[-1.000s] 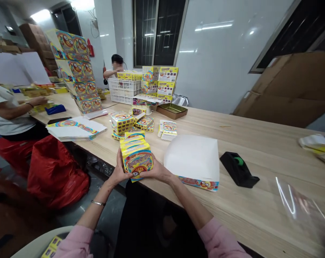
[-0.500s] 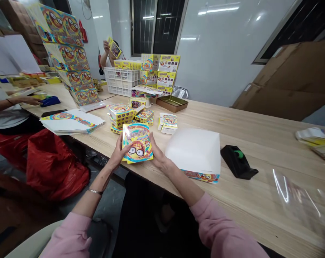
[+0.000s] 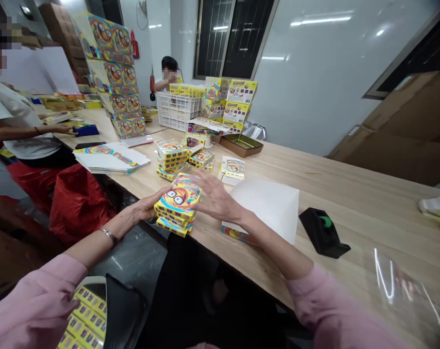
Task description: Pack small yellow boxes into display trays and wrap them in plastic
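Evidently the stack (image 3: 176, 198) of yellow boxes was in the person's left hand (image 3: 149, 206), which was clamped on its left side, the topmost box lying face up with a goggle-eyed cartoon on it. It was at the near edge of the table (image 3: 350, 194), its layers slightly out of line; whether the table bore any of its weight could not be told. The right hand (image 3: 214, 196) was blurred, its fingers spread apart at the stack's right side, and whether they touched it could not be told either. A bracelet (image 3: 108, 235) circled the left wrist. Just beyond the stack stood a pile (image 3: 171, 154) of similar boxes, with flat cartons (image 3: 233, 170) to its right. Partly behind the right forearm lay a white sheet (image 3: 274, 206) with a printed edge, and right of that a black dispenser (image 3: 323, 232) with a green core. Farther back were a shallow tray (image 3: 237, 148), a white crate (image 3: 176, 116) of yellow boxes and, to the left, a tall tower (image 3: 120, 77) of packs. One co-worker (image 3: 26, 121) was at the table's left side; another person (image 3: 168, 72) was behind the crate. Low on the left, more boxes (image 3: 87, 320) filled a tub (image 3: 95, 279).
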Motion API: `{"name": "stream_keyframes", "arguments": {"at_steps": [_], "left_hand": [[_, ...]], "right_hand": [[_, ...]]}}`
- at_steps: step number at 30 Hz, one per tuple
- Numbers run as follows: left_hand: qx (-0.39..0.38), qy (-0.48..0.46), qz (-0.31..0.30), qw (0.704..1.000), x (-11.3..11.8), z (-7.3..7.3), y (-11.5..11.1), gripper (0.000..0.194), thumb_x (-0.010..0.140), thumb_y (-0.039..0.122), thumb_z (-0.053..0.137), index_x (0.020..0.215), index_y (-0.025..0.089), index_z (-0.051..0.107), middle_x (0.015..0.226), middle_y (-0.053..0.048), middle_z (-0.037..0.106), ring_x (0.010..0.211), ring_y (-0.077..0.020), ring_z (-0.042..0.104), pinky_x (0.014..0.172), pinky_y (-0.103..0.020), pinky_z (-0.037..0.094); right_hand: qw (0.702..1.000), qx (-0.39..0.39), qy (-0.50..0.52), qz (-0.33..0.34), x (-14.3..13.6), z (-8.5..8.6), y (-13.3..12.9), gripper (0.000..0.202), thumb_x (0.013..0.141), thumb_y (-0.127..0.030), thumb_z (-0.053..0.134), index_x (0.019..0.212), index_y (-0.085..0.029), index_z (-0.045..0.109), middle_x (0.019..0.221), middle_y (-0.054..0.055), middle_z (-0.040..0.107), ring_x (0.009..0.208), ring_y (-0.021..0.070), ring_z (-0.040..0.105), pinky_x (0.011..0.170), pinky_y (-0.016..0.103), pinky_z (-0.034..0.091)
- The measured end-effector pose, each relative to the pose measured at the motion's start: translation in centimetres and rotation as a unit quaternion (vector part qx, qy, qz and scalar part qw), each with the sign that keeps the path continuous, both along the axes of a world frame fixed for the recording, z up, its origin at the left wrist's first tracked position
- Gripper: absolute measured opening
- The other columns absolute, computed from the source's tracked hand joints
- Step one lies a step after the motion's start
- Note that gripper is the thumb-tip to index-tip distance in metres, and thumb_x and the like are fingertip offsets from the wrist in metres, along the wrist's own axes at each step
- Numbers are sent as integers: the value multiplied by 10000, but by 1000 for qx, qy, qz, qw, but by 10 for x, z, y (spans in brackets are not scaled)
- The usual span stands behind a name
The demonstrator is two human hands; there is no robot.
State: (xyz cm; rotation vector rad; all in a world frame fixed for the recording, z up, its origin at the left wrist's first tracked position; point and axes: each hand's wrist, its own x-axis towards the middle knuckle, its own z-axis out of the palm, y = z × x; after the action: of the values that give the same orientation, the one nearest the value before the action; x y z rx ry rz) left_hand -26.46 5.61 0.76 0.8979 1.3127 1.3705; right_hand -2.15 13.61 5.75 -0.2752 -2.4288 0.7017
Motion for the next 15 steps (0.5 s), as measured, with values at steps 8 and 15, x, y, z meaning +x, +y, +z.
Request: {"name": "stream_keyframes", "arguments": {"at_steps": [8, 15], "left_hand": [[-41, -221, 153, 962, 24, -54, -62, 566, 861, 691, 531, 1188, 239, 626, 1153, -97, 714, 1004, -266, 693, 825, -433, 589], [-61, -306, 228, 922, 75, -36, -77, 270, 943, 464, 539, 1056, 245, 649, 958, -49, 718, 806, -207, 700, 735, -375, 607]], "right_hand": [[961, 174, -189, 105, -37, -1, 23, 889, 813, -703, 623, 1539, -285, 324, 1617, 166, 271, 1470, 410, 242, 1113, 673, 244], [959, 211, -155, 111, -27, 2, 23, 923, 802, -606, 708, 1549, -267, 286, 1608, 196, 272, 1441, 415, 294, 1086, 657, 302]]}}
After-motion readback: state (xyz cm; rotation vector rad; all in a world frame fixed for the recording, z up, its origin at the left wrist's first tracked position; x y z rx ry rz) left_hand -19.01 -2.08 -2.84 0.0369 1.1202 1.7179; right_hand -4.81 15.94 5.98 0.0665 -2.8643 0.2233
